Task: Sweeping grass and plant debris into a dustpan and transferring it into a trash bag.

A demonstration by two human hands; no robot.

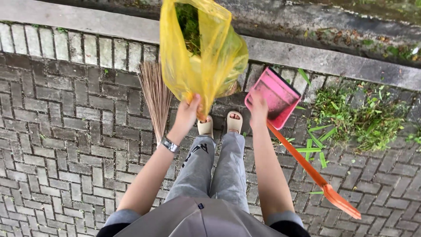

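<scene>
My left hand (189,110) grips the near edge of a yellow plastic bag (201,57) and holds it up, mouth open, with green plant cuttings inside. My right hand (258,109) holds the near rim of a pink dustpan (274,96), tilted up beside the bag. The dustpan's orange handle (315,173) slants down to the right. A stick broom (155,94) stands behind my left wrist, bristles fanned upward. My two feet in beige slippers (219,124) stand below the bag.
Grey brick paving (66,131) covers the ground. A concrete kerb (329,61) runs across the top. A patch of grass and weeds (359,116) with loose green leaves (313,147) lies to the right of the dustpan.
</scene>
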